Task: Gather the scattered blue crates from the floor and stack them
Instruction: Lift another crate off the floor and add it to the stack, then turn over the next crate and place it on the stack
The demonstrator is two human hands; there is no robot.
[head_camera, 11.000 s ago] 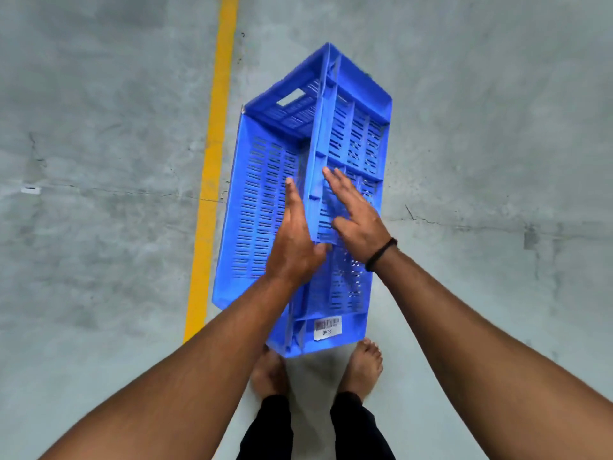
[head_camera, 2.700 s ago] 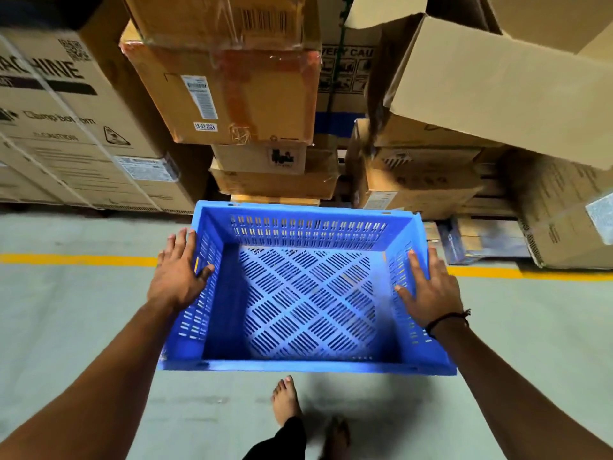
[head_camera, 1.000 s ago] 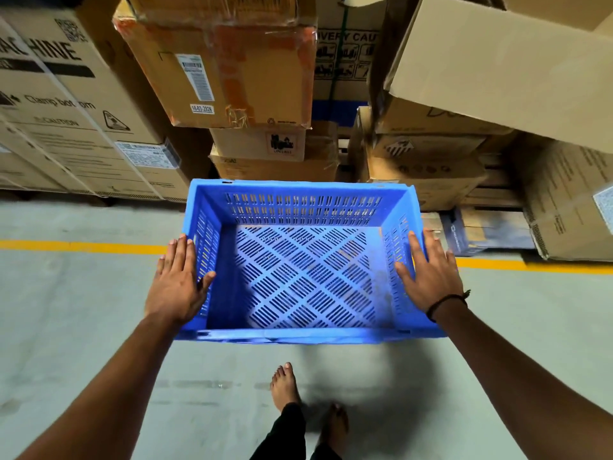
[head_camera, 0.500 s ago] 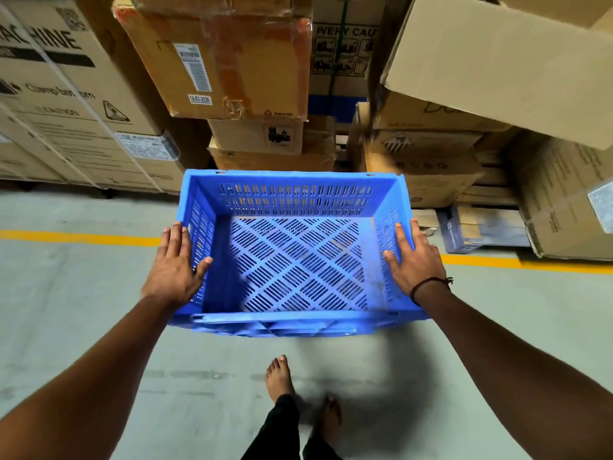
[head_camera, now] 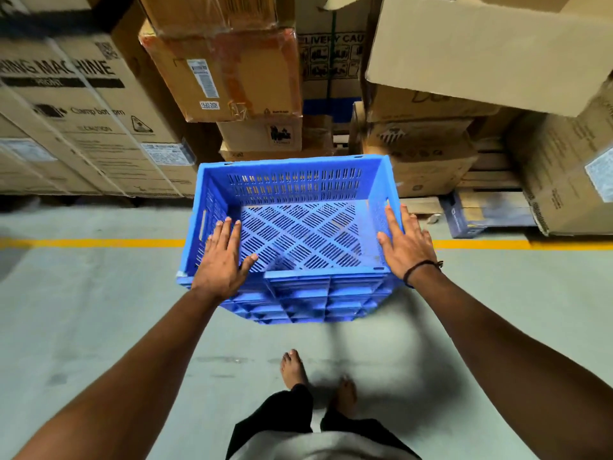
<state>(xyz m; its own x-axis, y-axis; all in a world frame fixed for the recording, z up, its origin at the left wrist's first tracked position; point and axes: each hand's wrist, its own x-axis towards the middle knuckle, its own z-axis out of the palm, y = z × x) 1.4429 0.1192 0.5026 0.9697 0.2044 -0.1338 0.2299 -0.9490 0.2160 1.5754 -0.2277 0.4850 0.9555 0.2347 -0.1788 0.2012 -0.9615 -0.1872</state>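
Step in hand: carrying and placing one blue crate. The crate sits upright and empty, open side up, ahead of the person's bare feet, on the near side of the yellow floor line and in front of the stacked cardboard boxes.

Left hand: open, fingers straight, laid flat over the near left corner of the rim, thumb spread toward the inside. Right hand: open, fingers straight, pressed flat against the top of the right wall; a dark wristband shows at the wrist. Neither hand curls round a handle slot.

The ribbed blue face below the near rim may be the crate's own outer wall or other crates nested beneath; this cannot be told. Nor can it be told whether the crate rests on the floor.

Judgement: placement is near its end. The next move calls for seating the crate squarely, releasing both palms, then fetching another crate.
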